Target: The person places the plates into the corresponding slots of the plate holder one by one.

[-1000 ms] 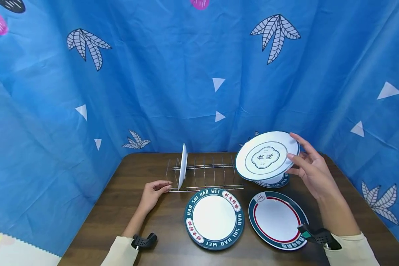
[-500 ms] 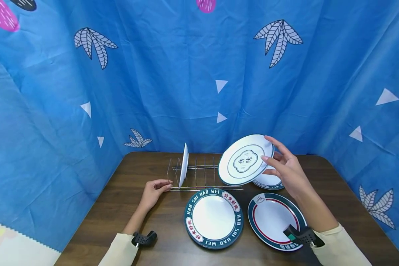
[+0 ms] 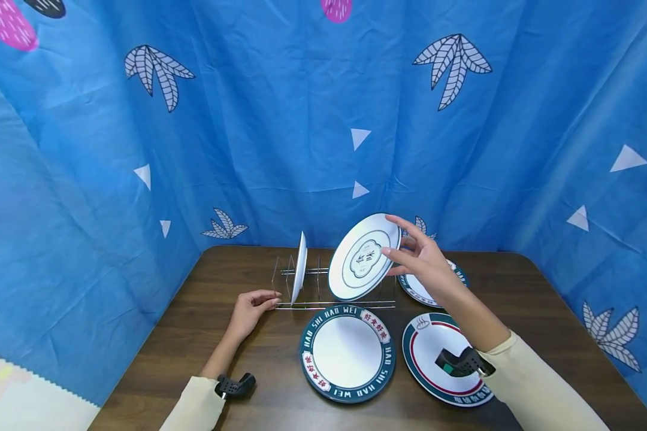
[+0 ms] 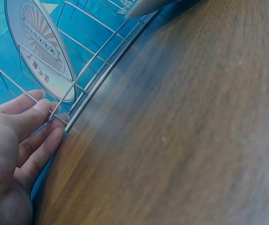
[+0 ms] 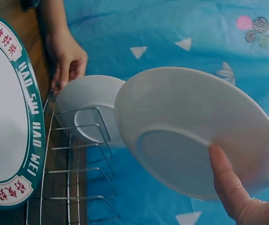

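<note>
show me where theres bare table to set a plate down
Bare wooden table lies left of the left forearm and right of the right forearm, with a narrower strip between the left forearm and the front HAO SHI HAO WEI plate. It is crowded around the wire dish rack, held plate and red-ringed plate.

The plates (image 3: pixel 364 257) look glossy, the rack (image 5: pixel 70 198) metal, the table (image 3: pixel 275 371) wood-grained.

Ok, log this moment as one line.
left hand: pinches rack end; right hand: grips tilted plate near rack; second plate: standing in rack; other plates: flat on table
</note>
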Demonstrator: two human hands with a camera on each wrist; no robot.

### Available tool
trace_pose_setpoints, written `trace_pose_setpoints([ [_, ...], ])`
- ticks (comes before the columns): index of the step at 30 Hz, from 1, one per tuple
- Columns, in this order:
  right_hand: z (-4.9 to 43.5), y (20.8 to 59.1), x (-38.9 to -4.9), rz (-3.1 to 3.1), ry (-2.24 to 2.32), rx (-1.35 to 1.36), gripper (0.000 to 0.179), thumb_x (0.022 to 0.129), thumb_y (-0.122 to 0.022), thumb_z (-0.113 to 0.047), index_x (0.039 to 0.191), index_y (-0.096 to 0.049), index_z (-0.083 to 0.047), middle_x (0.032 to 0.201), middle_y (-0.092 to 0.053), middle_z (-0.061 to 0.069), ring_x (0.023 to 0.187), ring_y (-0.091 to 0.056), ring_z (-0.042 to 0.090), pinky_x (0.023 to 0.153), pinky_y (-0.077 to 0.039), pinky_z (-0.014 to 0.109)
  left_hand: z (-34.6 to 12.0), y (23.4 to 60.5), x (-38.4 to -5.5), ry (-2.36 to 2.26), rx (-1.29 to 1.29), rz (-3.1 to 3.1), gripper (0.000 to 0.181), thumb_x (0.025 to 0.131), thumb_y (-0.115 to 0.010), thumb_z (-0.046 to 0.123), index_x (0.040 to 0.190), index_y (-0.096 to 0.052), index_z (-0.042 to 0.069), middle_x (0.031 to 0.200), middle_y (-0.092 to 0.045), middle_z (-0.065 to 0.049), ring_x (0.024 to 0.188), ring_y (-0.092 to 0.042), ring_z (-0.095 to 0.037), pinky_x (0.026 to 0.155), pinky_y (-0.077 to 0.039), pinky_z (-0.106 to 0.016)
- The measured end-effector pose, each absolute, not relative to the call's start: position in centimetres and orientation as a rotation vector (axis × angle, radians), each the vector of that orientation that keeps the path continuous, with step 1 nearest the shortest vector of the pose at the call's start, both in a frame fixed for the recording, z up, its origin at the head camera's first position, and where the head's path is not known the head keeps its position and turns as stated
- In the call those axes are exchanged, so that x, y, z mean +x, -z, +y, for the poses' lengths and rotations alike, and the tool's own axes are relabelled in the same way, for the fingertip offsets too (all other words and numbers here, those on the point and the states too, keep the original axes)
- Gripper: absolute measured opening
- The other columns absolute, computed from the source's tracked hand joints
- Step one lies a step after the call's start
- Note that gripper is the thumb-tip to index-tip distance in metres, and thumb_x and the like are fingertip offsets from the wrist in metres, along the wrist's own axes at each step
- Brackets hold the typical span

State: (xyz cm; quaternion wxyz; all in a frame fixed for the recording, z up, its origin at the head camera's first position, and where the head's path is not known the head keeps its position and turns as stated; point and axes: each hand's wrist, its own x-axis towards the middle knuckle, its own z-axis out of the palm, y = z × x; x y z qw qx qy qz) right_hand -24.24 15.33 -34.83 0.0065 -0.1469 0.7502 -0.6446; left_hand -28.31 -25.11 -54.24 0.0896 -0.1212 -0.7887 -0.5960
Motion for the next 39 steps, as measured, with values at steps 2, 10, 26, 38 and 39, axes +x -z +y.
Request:
trace_pose_setpoints([
  [2,14.7,34.9,-24.6,2.335,2.01,-0.473,0.071,0.096,-0.073,-0.025,0.157,-0.037,-0.031,0.134,-0.05,0.023,0.108,-0.066,0.034,0.08,-0.062,0.041,-25.0,54.4,-28.4,1.794,-0.366,-2.323,0.015,0.089,-0.075,0.0,0.104,-0.076,-0.004,0.105,-0.074,-0.022,0.091,-0.074,-0.021,0.074,-0.061,-0.025],
  [10,12.4,35.7,-25.9,2.253,2.002,-0.52,0.072,0.095,-0.074,-0.019,0.157,-0.038,-0.028,0.12,-0.051,0.025,0.102,-0.068,0.037,0.078,-0.062,0.046,-24.3,55.0,-28.2,1.85,-0.361,-2.319,0.015,0.089,-0.075,-0.001,0.104,-0.076,-0.005,0.103,-0.075,-0.022,0.089,-0.074,-0.024,0.075,-0.061,-0.026],
  [26,7.3,36.3,-29.2,2.334,1.819,-0.663,0.075,0.094,-0.075,-0.014,0.158,-0.038,-0.025,0.112,-0.056,0.024,0.091,-0.068,0.034,0.074,-0.062,0.048,-24.1,52.5,-26.7,1.842,-0.402,-2.346,0.016,0.091,-0.069,-0.01,0.106,-0.072,-0.013,0.105,-0.072,-0.029,0.093,-0.073,-0.039,0.079,-0.062,-0.034],
  [38,4.9,35.1,-30.5,2.487,1.687,-0.682,0.074,0.092,-0.078,-0.021,0.156,-0.041,-0.024,0.1,-0.059,0.019,0.082,-0.068,0.031,0.067,-0.063,0.041,-24.3,51.7,-26.9,1.824,-0.373,-2.362,0.016,0.091,-0.07,-0.009,0.106,-0.073,-0.011,0.107,-0.073,-0.027,0.097,-0.072,-0.04,0.08,-0.062,-0.035],
  [39,4.7,35.0,-30.6,2.499,1.676,-0.687,0.073,0.092,-0.078,-0.022,0.155,-0.042,-0.025,0.098,-0.059,0.019,0.08,-0.068,0.033,0.066,-0.063,0.04,-24.3,51.6,-26.9,1.821,-0.377,-2.361,0.016,0.091,-0.07,-0.009,0.106,-0.073,-0.011,0.107,-0.073,-0.027,0.098,-0.071,-0.041,0.08,-0.062,-0.036],
])
